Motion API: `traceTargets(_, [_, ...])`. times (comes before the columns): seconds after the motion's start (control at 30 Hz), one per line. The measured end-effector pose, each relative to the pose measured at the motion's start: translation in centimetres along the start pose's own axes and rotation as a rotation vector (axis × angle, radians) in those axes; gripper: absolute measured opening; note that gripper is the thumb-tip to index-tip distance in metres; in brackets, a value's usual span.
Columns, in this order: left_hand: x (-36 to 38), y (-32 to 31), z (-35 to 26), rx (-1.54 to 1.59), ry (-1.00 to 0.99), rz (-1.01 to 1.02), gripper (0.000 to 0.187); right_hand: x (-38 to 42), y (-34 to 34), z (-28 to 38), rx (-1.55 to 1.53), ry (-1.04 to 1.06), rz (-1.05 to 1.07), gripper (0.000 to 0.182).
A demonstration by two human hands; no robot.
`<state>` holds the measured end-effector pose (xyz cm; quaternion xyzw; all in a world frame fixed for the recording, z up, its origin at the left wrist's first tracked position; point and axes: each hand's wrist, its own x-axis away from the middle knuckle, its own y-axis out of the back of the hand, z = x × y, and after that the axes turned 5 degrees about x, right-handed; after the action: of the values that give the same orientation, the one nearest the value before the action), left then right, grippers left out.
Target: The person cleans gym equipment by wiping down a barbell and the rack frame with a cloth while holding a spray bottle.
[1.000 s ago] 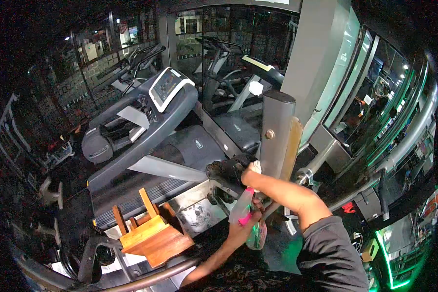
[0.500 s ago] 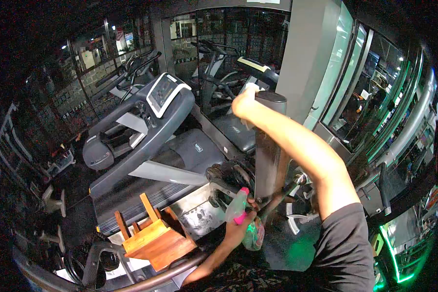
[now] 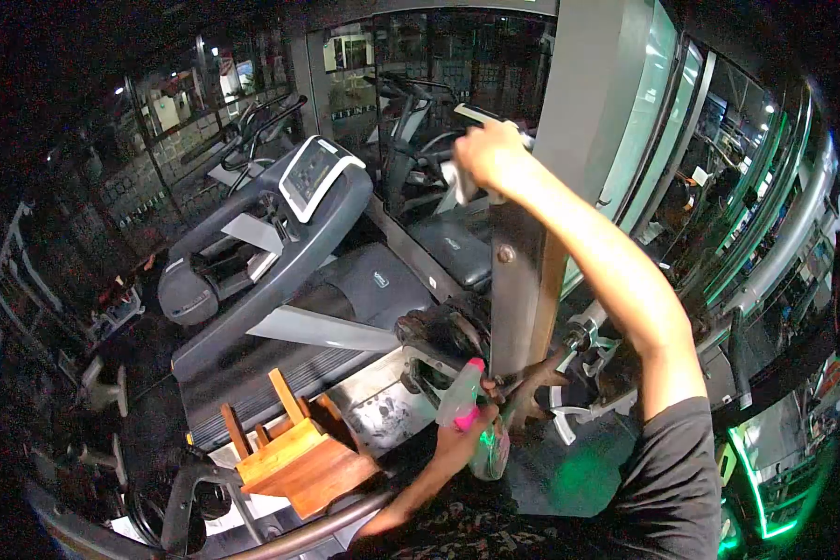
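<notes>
In the lower middle, my left hand [image 3: 459, 442] is wrapped round a spray bottle [image 3: 491, 457] with a clear body and pink parts, held upright with a slight tilt. My right arm reaches forward to the top of a dark metal upright [image 3: 515, 280]. My right hand [image 3: 493, 154] is closed on a white cloth [image 3: 457, 183], which hangs down beside the upright's top on its left side. The hand hides most of that top.
A treadmill [image 3: 378, 280] with a grey console stands to the left. A wooden stool [image 3: 313, 471] lies tipped in front of it. A bar [image 3: 532, 387] runs from the upright's base. Glass panels [image 3: 649, 131] stand at the right.
My right hand, with the cloth, has risen and shifted slightly right, and more of the upright's side shows. My left hand and the spray bottle have hardly moved.
</notes>
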<state>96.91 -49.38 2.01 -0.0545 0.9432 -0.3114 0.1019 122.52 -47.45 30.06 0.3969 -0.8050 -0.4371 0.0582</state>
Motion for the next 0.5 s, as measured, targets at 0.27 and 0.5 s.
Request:
traceTargets(0.27, [0.3, -0.6, -1.9, -0.019, -0.068, 0.003, 0.034, 2.3, -0.1, -2.3, -0.258, -0.015, 0.208, 0.042])
traceTargets(0.5, [0.2, -0.4, -0.9, 0.011, -0.108, -0.008, 0.037, 8.4, -1.2, -3.1, -0.359, -0.19, -0.192, 0.028])
